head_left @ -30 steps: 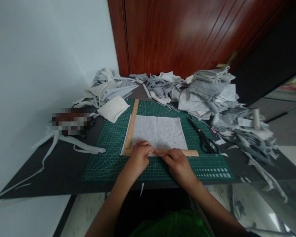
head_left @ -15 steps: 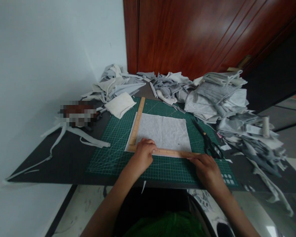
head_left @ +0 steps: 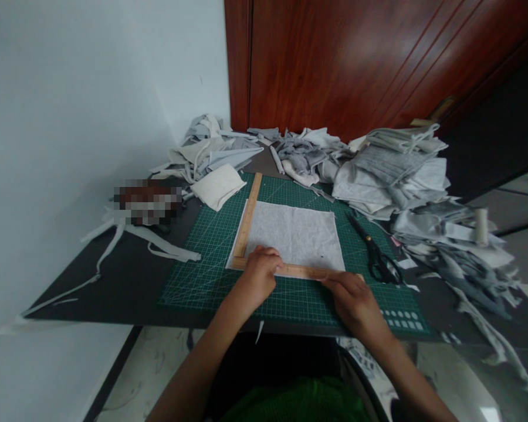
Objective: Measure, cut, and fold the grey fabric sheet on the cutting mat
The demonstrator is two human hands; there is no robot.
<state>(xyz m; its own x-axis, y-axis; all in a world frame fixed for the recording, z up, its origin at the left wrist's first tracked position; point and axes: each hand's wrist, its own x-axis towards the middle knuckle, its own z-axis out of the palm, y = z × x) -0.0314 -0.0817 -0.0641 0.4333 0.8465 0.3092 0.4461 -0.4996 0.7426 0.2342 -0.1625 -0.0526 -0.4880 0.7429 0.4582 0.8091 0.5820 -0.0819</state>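
A grey-white rectangle of cloth point(head_left: 297, 234) lies flat on a green gridded cutting mat point(head_left: 189, 293). Along its near edge runs a wooden ruler point(head_left: 305, 271); a second wooden strip point(head_left: 248, 220) stands at a right angle to it along the cloth's left side. My left hand point(head_left: 260, 272) is closed over the near ruler, left of its middle, and presses on it. My right hand point(head_left: 352, 299) is at the ruler's near edge, toward its right end, with thumb and fingers pinched together; whatever is between them is hidden. Black scissors point(head_left: 376, 258) rest to the right.
A folded off-white cloth point(head_left: 219, 186) overlaps the mat's far left corner. Heaps of grey scraps point(head_left: 308, 155) line the back, and a tall cloth stack point(head_left: 387, 170) stands at the right. Loose strips point(head_left: 167, 246) lie at the left on the dark table point(head_left: 114, 305).
My right hand has slid left along the ruler's near edge. My left hand and the ruler keep their place on the cloth. The whole view has shifted slightly.
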